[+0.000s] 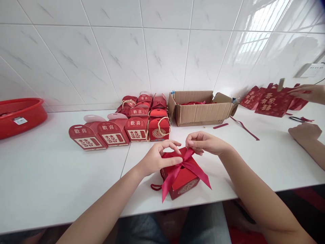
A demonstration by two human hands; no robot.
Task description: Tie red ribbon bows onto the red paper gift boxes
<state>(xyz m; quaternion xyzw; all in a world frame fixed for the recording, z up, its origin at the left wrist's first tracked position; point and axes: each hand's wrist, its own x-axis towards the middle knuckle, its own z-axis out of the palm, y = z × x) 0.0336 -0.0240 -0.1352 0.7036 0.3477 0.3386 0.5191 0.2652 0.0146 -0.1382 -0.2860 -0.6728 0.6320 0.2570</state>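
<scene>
A small red gift box (180, 179) with a gold round pattern on its side stands near the table's front edge. A crimson ribbon (189, 166) is tied in a bow on its top, with two tails hanging over the sides. My right hand (207, 143) pinches a loop of the bow at the far side. From the left, my left hand (162, 157) reaches over the box, fingers apart, its thumb at the knot. That hand hides part of the bow's left side. A dark red cord (156, 186) loops out beside the box on the left.
Several red gift boxes (137, 128) stand in rows behind. A cardboard box (200, 113) holds red material by the wall. Left is a red basin (22, 117). At right, a co-worker's hand (311, 93) touches red bags (271, 103); scissors (297, 119) and ribbon pieces (245, 128) lie nearby.
</scene>
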